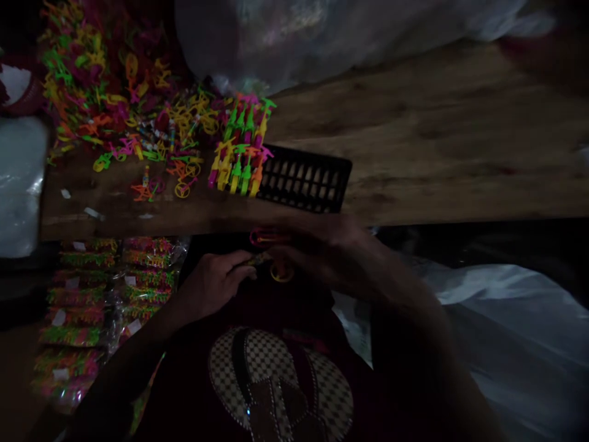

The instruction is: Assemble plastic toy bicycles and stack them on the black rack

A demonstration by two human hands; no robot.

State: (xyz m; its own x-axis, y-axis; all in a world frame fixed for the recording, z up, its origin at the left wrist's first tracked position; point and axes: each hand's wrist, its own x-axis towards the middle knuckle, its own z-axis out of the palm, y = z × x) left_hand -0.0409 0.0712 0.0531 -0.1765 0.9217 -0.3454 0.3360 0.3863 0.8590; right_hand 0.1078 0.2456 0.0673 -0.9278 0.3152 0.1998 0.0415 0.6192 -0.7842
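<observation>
The scene is dim. My left hand is closed in a pinch on a small, thin toy part just below the table's front edge. My right hand meets it from the right, fingers closed on a small plastic toy with a pink piece and a yellow ring. On the wooden table above my hands lies a black slotted tray with a row of assembled neon toys standing in its left end.
A heap of loose neon plastic parts covers the table's far left. Clear plastic bags lie at the back and at my right. Packed bags of finished toys are stacked below the table on the left.
</observation>
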